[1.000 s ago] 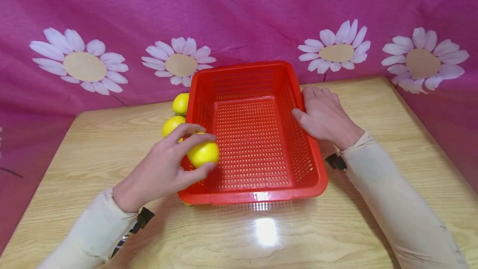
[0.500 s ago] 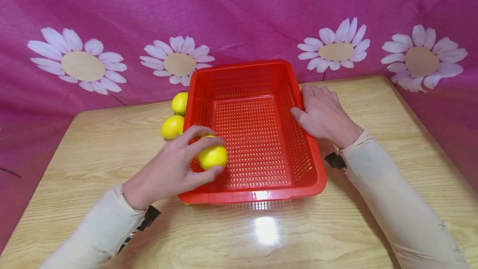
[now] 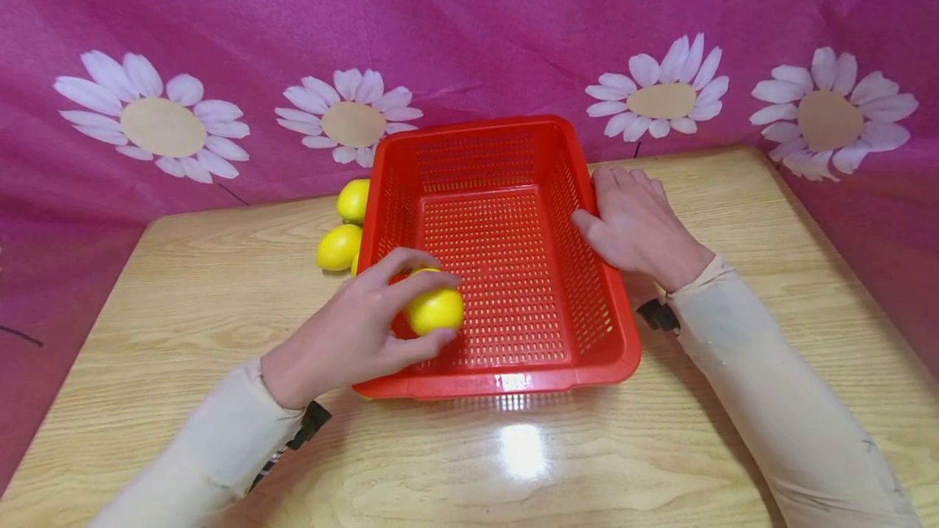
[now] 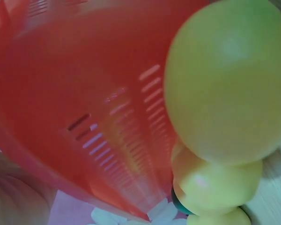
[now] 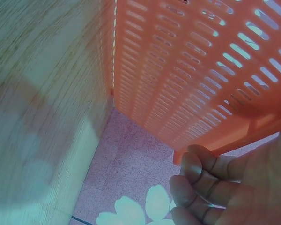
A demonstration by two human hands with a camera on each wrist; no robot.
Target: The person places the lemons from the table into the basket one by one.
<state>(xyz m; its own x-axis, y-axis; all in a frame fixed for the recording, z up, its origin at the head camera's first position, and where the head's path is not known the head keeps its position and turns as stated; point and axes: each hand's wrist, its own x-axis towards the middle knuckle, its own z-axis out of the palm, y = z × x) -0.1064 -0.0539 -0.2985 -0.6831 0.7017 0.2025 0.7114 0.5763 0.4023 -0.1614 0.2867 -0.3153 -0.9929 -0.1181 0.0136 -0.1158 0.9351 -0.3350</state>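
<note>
Farthest left of the left fingers, the wooden surface (image 3: 183, 308) runs bare-grained toward a pink cloth (image 3: 469, 23) printed with white flowers. Just beyond and to the left of those fingers, two lemons (image 3: 340, 248) lie beside the basket's outer wall; the left wrist view shows lemons in a row along that wall, with something dark green (image 4: 179, 204) mostly hidden behind them.

The left hand (image 3: 363, 328) reaches over the near left part of the basket, its fingers curled round another lemon (image 3: 438, 312), thumb on the near side. This lemon sits at the fingertips, inside the basket's outline; whether it touches the floor below cannot be told. It is probably light and firm, with a smooth skin that could slip, so a grip round its widest part should suit it without hard squeezing.

Right of the left fingers spreads the red basket (image 3: 469, 386), likely light plastic, stiff at the rim and a little springy in its slotted walls. The rim seems the best place to hold. There the right hand (image 3: 638, 226) grips the right side, thumb inside, other fingers outside.
</note>
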